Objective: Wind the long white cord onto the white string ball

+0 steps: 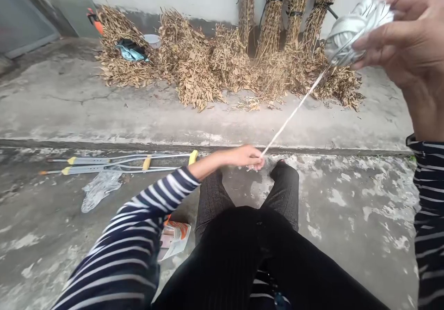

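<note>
Up and rightward from the left hand (249, 156), a straight, thin white woven-looking cord (293, 112) pinched there slants diagonally to the round, silvery-white cord ball (347, 35) clasped in the right hand (409, 37).

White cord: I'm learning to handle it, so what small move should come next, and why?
Perhaps turn the ball in the right hand slightly to let out more white cord while the left hand pinches it: the stretch between the hands runs straight, with no visible slack, and plenty is wound on the ball.
</note>
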`<act>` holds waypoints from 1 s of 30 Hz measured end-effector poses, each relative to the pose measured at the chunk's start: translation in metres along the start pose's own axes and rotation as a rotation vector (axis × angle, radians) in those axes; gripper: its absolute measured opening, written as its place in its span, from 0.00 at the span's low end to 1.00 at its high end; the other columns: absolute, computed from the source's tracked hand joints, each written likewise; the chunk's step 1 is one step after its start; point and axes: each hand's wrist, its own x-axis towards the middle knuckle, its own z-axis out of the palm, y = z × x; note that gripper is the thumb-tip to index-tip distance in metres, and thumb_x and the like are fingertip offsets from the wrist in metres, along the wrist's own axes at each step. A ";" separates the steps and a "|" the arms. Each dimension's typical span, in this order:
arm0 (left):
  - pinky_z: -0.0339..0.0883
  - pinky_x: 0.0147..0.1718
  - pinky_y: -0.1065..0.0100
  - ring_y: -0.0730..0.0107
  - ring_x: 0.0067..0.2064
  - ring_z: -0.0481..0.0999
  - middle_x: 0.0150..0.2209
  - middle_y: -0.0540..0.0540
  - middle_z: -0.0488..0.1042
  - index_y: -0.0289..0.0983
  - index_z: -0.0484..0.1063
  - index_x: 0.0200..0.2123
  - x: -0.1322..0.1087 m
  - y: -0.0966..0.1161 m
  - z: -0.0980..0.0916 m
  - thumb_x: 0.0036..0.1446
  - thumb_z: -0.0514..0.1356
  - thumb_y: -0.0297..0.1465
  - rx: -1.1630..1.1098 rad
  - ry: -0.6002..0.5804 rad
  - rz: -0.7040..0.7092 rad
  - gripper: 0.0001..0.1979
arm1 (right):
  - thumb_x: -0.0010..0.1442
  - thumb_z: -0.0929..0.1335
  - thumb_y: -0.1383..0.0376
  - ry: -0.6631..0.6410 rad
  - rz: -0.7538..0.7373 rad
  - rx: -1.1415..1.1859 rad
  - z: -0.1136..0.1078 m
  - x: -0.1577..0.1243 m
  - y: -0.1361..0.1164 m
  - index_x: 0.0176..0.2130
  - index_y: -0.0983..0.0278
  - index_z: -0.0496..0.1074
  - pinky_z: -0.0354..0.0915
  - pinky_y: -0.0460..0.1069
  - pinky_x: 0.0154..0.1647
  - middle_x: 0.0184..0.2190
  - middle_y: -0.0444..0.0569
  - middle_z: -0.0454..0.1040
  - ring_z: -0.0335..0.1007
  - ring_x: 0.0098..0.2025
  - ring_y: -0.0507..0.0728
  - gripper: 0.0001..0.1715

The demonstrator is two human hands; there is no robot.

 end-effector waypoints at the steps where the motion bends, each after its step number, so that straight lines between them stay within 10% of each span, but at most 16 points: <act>1: 0.72 0.37 0.68 0.69 0.36 0.80 0.37 0.43 0.82 0.32 0.79 0.39 -0.020 -0.005 -0.013 0.64 0.59 0.34 -0.008 0.029 -0.038 0.12 | 0.38 0.79 0.86 0.053 0.066 -0.056 -0.001 -0.002 0.003 0.31 0.70 0.76 0.76 0.44 0.18 0.25 0.46 0.80 0.77 0.24 0.56 0.22; 5: 0.71 0.41 0.64 0.68 0.35 0.77 0.34 0.43 0.82 0.32 0.80 0.36 -0.067 -0.013 -0.089 0.63 0.60 0.30 0.096 0.479 -0.204 0.09 | 0.32 0.84 0.77 -0.020 0.171 -0.022 -0.003 -0.012 0.016 0.32 0.66 0.77 0.76 0.44 0.22 0.29 0.42 0.81 0.78 0.26 0.54 0.26; 9: 0.67 0.47 0.59 0.66 0.35 0.72 0.29 0.45 0.79 0.36 0.78 0.30 -0.035 0.006 -0.137 0.63 0.59 0.24 0.211 0.809 -0.138 0.10 | 0.26 0.84 0.74 -0.154 0.171 0.116 0.011 -0.027 0.007 0.35 0.62 0.80 0.75 0.44 0.19 0.30 0.43 0.79 0.76 0.25 0.53 0.31; 11: 0.66 0.48 0.57 0.64 0.36 0.72 0.31 0.44 0.79 0.38 0.79 0.29 0.003 0.017 -0.128 0.63 0.58 0.23 0.204 0.839 -0.065 0.13 | 0.29 0.83 0.74 -0.168 0.112 0.123 0.021 -0.033 -0.007 0.35 0.62 0.80 0.76 0.45 0.19 0.31 0.44 0.77 0.75 0.25 0.53 0.29; 15: 0.69 0.46 0.60 0.64 0.37 0.76 0.35 0.43 0.81 0.35 0.81 0.30 0.071 0.016 -0.054 0.60 0.58 0.23 0.187 0.518 0.005 0.12 | 0.34 0.81 0.76 -0.146 -0.039 0.094 0.032 -0.038 -0.028 0.35 0.61 0.79 0.76 0.45 0.20 0.33 0.46 0.76 0.75 0.27 0.52 0.25; 20: 0.67 0.41 0.70 0.67 0.37 0.79 0.38 0.46 0.84 0.37 0.84 0.37 0.048 -0.024 0.011 0.58 0.57 0.25 0.217 0.065 0.057 0.13 | 0.33 0.81 0.76 -0.180 0.035 0.008 0.028 -0.043 -0.013 0.35 0.65 0.75 0.75 0.47 0.21 0.31 0.47 0.77 0.75 0.30 0.55 0.27; 26: 0.65 0.37 0.71 0.67 0.34 0.76 0.31 0.50 0.82 0.38 0.83 0.33 -0.062 -0.051 -0.042 0.55 0.61 0.32 0.190 0.308 -0.169 0.09 | 0.36 0.81 0.71 -0.213 0.167 0.101 0.026 -0.054 0.025 0.40 0.62 0.74 0.75 0.47 0.23 0.33 0.44 0.76 0.74 0.30 0.53 0.30; 30: 0.69 0.45 0.66 0.61 0.41 0.78 0.37 0.45 0.83 0.37 0.83 0.38 -0.077 -0.035 -0.084 0.55 0.61 0.29 0.247 0.638 -0.194 0.10 | 0.40 0.81 0.69 -0.236 0.212 0.184 0.034 -0.057 0.045 0.43 0.60 0.73 0.77 0.49 0.27 0.39 0.46 0.77 0.76 0.32 0.54 0.30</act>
